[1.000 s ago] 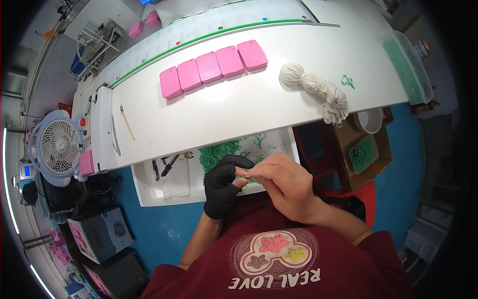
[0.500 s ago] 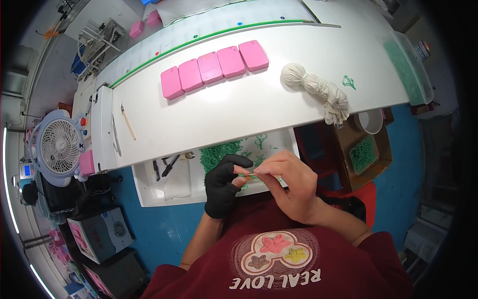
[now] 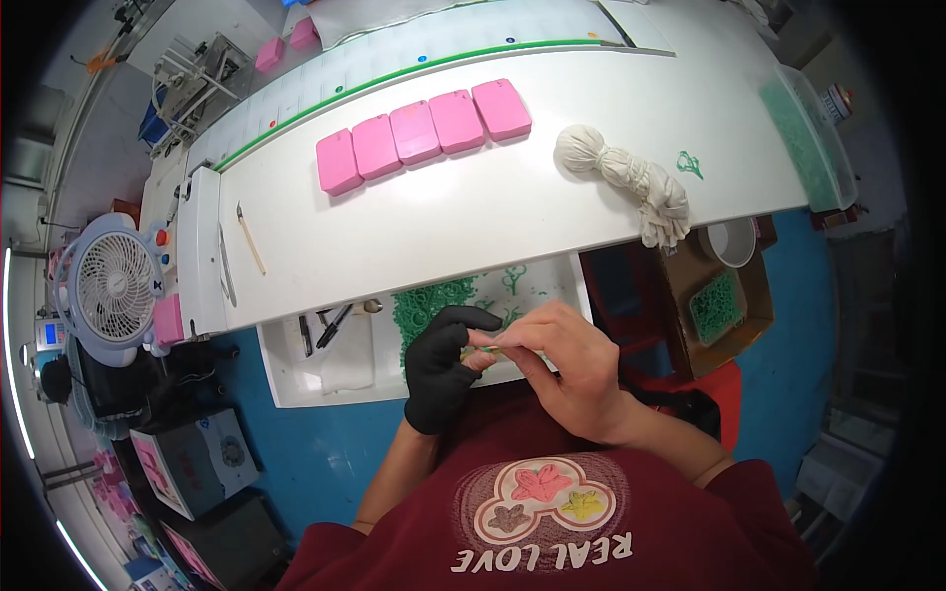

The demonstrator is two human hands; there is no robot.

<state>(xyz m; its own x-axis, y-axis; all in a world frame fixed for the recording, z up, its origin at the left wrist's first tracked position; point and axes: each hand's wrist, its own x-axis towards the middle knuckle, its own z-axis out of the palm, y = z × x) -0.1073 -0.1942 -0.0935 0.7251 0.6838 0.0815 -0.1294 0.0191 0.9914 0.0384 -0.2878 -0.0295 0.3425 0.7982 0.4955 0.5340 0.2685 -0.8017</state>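
Observation:
My left hand (image 3: 440, 369) wears a black glove with bare thumb and index fingertips, and its fingers pinch close together. Bare, my right hand (image 3: 572, 369) meets it fingertip to fingertip, thumb and index pressed together. Between them shows a sliver of a small green piece (image 3: 484, 350), mostly covered by the fingers. Both hands hover over a white drawer (image 3: 281, 379) below the table edge. In the drawer lie a heap of green ring-shaped pieces (image 3: 426, 307), several loose ones (image 3: 513, 279), black pens (image 3: 335, 327) and a white cloth (image 3: 347, 369).
Pink blocks (image 3: 415, 132) form a row on the white table (image 3: 394, 236). A bundled cream cloth (image 3: 626, 177), a thin pointed tool (image 3: 251, 239) and a green piece (image 3: 690, 164) lie there too. A fan (image 3: 116, 281) stands left; a cardboard box (image 3: 724, 345) sits right. Behind runs a belt (image 3: 384, 74).
The coloured dots along the belt at the back have shifted left. Both hands stay joined, the right one edging slightly left; an orange glint at the fingertips no longer shows.

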